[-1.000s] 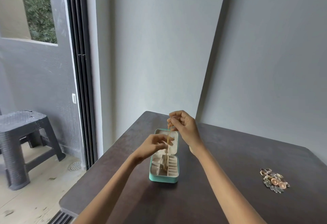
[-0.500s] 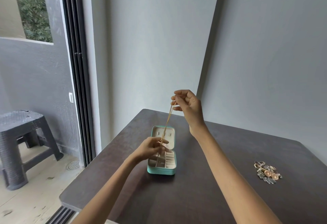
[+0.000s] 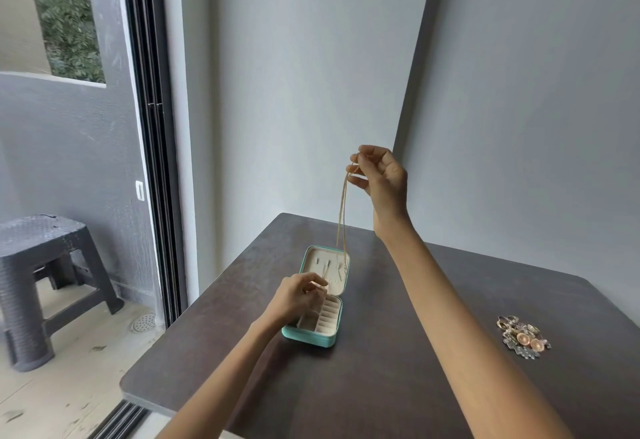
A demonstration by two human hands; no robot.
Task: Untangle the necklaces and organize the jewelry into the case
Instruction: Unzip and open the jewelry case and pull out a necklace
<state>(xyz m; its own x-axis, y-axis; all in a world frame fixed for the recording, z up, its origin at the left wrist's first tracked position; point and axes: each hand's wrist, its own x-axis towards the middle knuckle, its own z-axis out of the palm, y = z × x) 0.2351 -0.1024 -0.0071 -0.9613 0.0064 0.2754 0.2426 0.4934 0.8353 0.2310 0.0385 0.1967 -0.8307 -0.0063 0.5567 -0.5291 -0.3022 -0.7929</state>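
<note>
Head camera view: the right hand is raised above a dark brown desk, pinching the top of a thin gold chain necklace. The chain hangs nearly straight down to the open turquoise jewelry case. The left hand, fingers curled, hovers nearer the case; whether it holds the chain's lower end is unclear. A small heap of mixed jewelry lies well apart, to the right.

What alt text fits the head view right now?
The right hand pinches a gold chain raised above an open teal case on a dark table, while the left hand pinches something thin over the case. A jewelry pile lies to the right.
</note>
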